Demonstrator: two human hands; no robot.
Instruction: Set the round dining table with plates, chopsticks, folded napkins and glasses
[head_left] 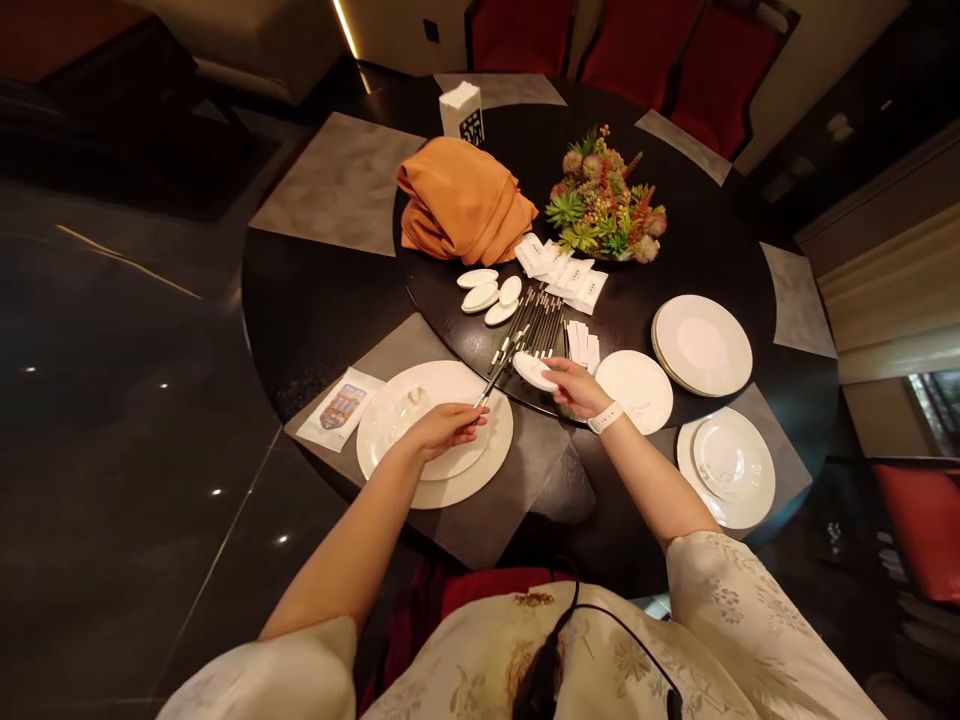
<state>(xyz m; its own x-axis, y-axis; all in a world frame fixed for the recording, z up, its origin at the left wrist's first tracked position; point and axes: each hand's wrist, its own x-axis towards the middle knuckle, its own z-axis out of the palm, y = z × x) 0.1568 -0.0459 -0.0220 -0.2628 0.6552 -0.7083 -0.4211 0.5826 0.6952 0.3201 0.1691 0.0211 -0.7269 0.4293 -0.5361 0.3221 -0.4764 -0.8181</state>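
Table: a round black table [300, 290] stands on a dark, glossy floor [150, 420], and a round black turntable [446, 322] takes its middle.
Nearest plates: at the near side, on a grey rectangular mat [517, 500], lies a large round white plate [459, 492] with a smaller round white plate [397, 425] on it.
Left hand: the left hand [448, 432] is above these plates, its fingers closed around thin dark chopsticks with silver-coloured parts [495, 372]; their exact number I cannot tell.
Right hand: the right hand [576, 388], with a white band [605, 416] at the wrist, pinches a small oval white dish [532, 371] near the turntable's near edge. The two hands are apart.
Left packet: a flat white packet with coloured print [341, 408] lies just left of the plates.
Right plates: a single round white plate [637, 390] is beside the right hand; farther right is a stack of round white plates [705, 345].
Turntable row: beyond the hands lie more dark chopsticks [546, 325], white paper slips [582, 345], other small oval white dishes [480, 296] and small white packets [577, 280].
Far side: a folded orange cloth pile [465, 205] is at left, a green and reddish plant arrangement [600, 205] at right; red chairs [521, 35] stand behind.
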